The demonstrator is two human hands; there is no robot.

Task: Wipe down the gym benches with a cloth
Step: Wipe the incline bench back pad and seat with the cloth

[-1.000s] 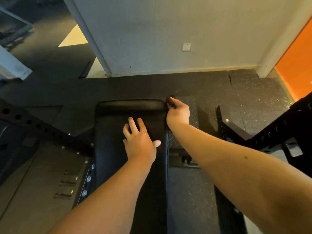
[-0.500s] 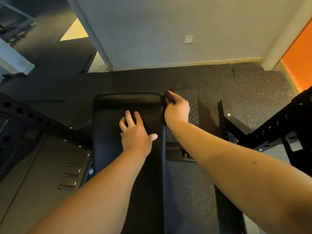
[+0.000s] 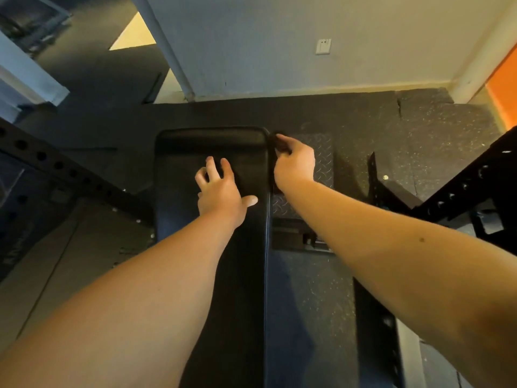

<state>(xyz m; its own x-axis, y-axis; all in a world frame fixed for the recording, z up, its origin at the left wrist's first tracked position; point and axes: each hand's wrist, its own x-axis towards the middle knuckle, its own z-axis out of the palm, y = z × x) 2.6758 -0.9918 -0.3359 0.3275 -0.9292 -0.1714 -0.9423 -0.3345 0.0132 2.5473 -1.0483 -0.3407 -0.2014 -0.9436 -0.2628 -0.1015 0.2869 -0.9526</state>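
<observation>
— Where do we find the cloth?
— We see the dark cloth [image 3: 276,143] bunched into a small wad at the right edge of the bench [image 3: 212,247], near its far rounded corner and touching the side of the pad. The right hand [image 3: 295,163] pinches it, fingers curled round the wad.
— And the left hand?
— The left hand [image 3: 221,191] is over the top of the pad, fingers spread and a little bent, thumb out to the right, holding nothing. We cannot tell whether the palm presses down.
— What do we make of the surfaces?
— The bench is a long black pad, smooth with a dull leathery sheen and a seam along its right edge. Just beside it, under the right hand, we see a diamond-tread metal plate [image 3: 319,152]. Around it lies a speckled rubber floor [image 3: 419,130], and black steel rack beams [image 3: 58,165] pierced with round holes run on both sides
</observation>
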